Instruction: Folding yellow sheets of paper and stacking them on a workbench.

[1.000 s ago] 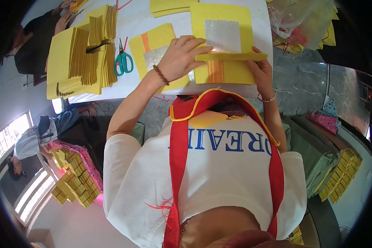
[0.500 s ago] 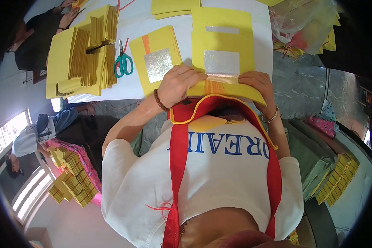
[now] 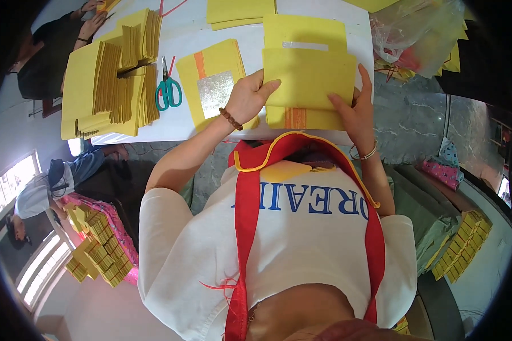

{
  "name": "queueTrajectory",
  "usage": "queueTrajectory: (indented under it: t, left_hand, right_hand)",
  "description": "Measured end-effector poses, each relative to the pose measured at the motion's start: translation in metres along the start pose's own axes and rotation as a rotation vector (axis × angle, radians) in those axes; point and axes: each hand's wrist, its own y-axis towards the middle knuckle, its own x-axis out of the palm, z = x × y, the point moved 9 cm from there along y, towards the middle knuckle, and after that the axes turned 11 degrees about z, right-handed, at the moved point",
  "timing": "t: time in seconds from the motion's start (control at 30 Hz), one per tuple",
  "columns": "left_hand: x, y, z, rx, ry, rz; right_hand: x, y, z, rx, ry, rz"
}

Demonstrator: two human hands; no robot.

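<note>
The left hand (image 3: 248, 98) pinches the left edge of a yellow paper piece (image 3: 308, 77), thumb on top. The right hand (image 3: 358, 113) holds its right side, thumb near the bottom corner. The piece is over more yellow paper (image 3: 321, 120), near the person's edge of the white worktop (image 3: 188, 28). The step looks like folding or lining up paper. The next move calls for straight edges and both hands level.

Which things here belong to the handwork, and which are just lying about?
Belongs, judging by contact and match:
- top yellow paper, between left hand and right hand
- yellow sheets beneath
- silver-patched yellow pile

Apparently lying about, untouched:
- teal-handled scissors
- clear plastic bag
</note>
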Motion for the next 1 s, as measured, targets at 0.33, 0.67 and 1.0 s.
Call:
queueTrajectory:
  t: [0.33,0.67,1.0]
  left_hand:
    - [0.008,0.007,-0.01,-0.152,-0.404,-0.05]
    - [-0.017,-0.02,0.096,0.725,0.523,0.321]
    - [0.071,-0.022,0.072,0.891,0.804,0.025]
  right_hand:
    - [0.0,0.009,0.004,-0.063,-0.187,0.056]
    - [0.001,0.012,0.008,-0.048,-0.234,0.031]
    - [0.003,0.012,0.003,-0.08,-0.23,0.031]
